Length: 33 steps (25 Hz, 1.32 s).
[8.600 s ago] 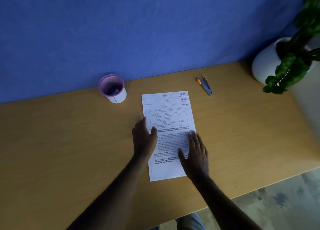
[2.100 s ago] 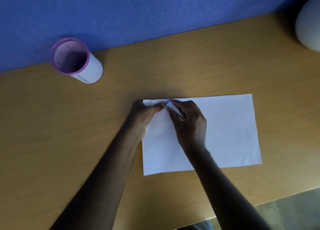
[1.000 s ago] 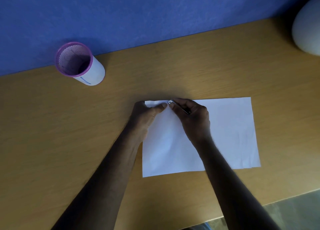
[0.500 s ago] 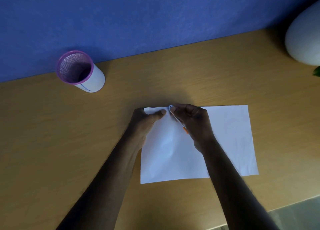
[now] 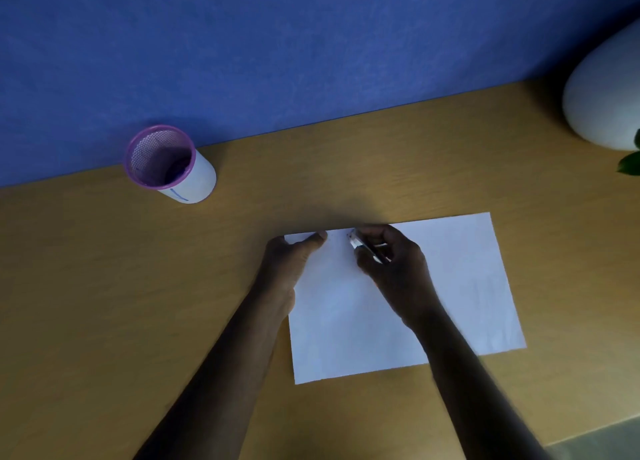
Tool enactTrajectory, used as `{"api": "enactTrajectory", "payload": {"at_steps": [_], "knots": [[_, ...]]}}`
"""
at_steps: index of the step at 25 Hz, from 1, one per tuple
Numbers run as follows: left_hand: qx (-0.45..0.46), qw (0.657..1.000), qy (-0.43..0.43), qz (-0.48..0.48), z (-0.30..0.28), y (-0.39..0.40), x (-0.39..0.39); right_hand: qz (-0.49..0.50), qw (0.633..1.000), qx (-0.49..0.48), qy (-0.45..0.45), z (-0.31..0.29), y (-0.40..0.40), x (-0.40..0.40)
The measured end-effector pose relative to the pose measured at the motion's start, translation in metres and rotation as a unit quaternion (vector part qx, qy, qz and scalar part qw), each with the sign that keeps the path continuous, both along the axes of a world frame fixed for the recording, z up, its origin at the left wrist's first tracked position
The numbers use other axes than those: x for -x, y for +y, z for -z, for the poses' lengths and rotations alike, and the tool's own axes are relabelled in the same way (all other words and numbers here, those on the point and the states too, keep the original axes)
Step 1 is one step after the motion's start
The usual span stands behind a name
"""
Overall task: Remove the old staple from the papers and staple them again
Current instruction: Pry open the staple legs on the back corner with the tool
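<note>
The papers [image 5: 460, 279] lie face down and sideways on the wooden desk [image 5: 104, 303], blank white side up. My left hand [image 5: 294, 262] presses on their far left corner, thumb stretched along the top edge. My right hand [image 5: 391, 265] grips the small grey stapler [image 5: 363, 248], whose metal tip points at the top edge just right of my left thumb. The staple itself is too small to make out.
A purple mesh pen holder [image 5: 166, 161] with a white sleeve stands at the back left by the blue wall. A white plant pot [image 5: 602, 92] with a green leaf [image 5: 630, 161] sits at the far right. The desk's front edge runs bottom right.
The stapler's tip has moved a little to the right, away from my left thumb, leaving a gap of paper between them. The view has shifted slightly; the papers stay put.
</note>
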<state>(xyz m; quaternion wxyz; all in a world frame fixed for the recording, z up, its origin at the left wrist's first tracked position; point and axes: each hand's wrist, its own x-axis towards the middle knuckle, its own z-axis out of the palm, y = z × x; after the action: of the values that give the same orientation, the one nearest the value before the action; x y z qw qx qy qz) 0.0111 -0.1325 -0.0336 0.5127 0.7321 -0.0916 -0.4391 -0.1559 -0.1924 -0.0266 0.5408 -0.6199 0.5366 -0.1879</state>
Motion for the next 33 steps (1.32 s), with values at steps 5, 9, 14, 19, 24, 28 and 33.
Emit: {"api": "enactTrajectory", "payload": {"at_steps": [5, 9, 14, 19, 24, 28, 33], "knots": [[0.011, 1.0, 0.027, 0.005, 0.001, 0.008, 0.005, -0.038, 0.99, 0.127, 0.056, 0.003, 0.017, 0.004], [-0.048, 0.982, 0.161, 0.087, -0.007, 0.01, -0.017, -0.066, 0.978, 0.181, 0.075, 0.006, 0.02, 0.005], [-0.067, 0.972, 0.151, 0.169, -0.01, 0.006, -0.028, -0.076, 0.973, 0.21, 0.055, 0.006, 0.022, 0.005], [-0.081, 0.974, 0.083, 0.195, -0.003, 0.008, -0.018, -0.076, 0.97, 0.222, 0.061, 0.006, 0.022, 0.003], [-0.058, 0.975, 0.047, 0.208, 0.005, 0.009, -0.016, -0.083, 0.97, 0.218, 0.065, 0.006, 0.022, 0.003], [-0.043, 0.979, 0.042, 0.193, 0.009, 0.009, -0.014, -0.089, 0.967, 0.228, 0.071, 0.005, 0.022, 0.002], [-0.038, 0.979, 0.035, 0.197, 0.014, 0.008, -0.013, -0.094, 0.963, 0.239, 0.08, 0.003, 0.022, 0.002]]}}
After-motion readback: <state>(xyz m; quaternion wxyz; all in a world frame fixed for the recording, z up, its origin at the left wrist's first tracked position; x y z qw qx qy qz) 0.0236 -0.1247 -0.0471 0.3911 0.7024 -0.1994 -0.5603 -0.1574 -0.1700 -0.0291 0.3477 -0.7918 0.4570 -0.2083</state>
